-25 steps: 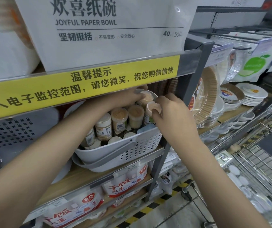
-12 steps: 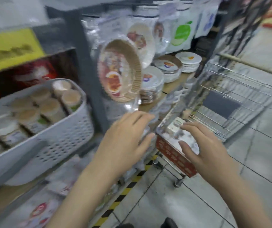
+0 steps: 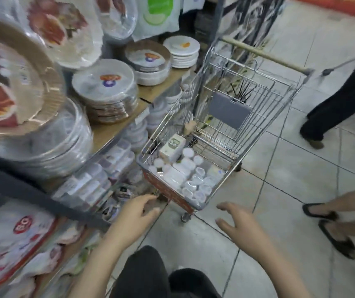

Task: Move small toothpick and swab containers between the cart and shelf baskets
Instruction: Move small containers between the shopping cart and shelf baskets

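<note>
Hands: your left hand [image 3: 137, 214] and right hand [image 3: 240, 222] — fingers spread, holding nothing.
Advice: pinch one small container [image 3: 200, 195] in the cart [image 3: 258, 117] — lift straight.

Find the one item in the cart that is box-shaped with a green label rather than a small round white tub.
It is the box at the far left of the pile in the cart, standing above the round white tubs.

Shelf goods [image 3: 32, 244]: motion-blurred beside me, labels unreadable.
Cart containers [image 3: 190, 179]: too small to tell toothpicks from swabs.
Passers-by [image 3: 344, 100]: cropped at the right edge.
</note>
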{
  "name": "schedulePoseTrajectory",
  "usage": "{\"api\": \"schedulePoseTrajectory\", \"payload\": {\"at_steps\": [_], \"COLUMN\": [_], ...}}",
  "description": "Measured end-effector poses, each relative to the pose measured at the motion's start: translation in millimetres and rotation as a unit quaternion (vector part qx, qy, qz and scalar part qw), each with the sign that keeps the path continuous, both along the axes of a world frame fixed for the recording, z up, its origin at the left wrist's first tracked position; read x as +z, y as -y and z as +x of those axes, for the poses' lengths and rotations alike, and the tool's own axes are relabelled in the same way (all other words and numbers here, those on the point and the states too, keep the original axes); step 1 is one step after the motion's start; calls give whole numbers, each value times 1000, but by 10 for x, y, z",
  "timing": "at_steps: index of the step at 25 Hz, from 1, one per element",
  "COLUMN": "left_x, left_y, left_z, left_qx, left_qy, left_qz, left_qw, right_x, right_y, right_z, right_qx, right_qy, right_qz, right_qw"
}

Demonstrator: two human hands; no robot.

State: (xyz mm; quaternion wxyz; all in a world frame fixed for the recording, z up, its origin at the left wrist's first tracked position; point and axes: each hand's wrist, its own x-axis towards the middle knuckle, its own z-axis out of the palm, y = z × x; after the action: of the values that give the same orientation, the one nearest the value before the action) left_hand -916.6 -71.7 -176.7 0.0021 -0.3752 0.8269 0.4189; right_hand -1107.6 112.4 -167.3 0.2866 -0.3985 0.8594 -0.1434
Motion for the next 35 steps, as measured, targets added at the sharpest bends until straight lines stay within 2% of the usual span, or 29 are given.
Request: {"api": "schedulePoseTrajectory", "payload": {"at_steps": [6,14,17,21,26,30,35], "left_x": [-331,-526,-704,-1090,-1868,-2556,-3420], "left_y": [501,1352,1485,1615,1938,2333,2647], "left_z": [-412,-2295,-2936,-3537,-4241,-4803,-5296], "left_qx": [52,-29,-13,69,173,235,305], "left_qy": [39,46,35,51,89,86,72], "left_qz": [35,5,24,53,96,105,123], "left_qw": [997,999,999,995,976,962,942], "right_x": [-143,-371,-617,-1156,-2035,-2751,-3664], "right_y": [666,1248,1597,2246,3191,3881,4369], "right_z": [-625,-2049,-2693,-3521,-4433,-4790,-4908], "right_qx": [30,7,27,67,135,138,159], "right_qy": [22,52,67,118,106,106,96], "right_qz": [-13,54,75,115,151,134,77], "right_qw": [999,997,995,984,974,975,980]}}
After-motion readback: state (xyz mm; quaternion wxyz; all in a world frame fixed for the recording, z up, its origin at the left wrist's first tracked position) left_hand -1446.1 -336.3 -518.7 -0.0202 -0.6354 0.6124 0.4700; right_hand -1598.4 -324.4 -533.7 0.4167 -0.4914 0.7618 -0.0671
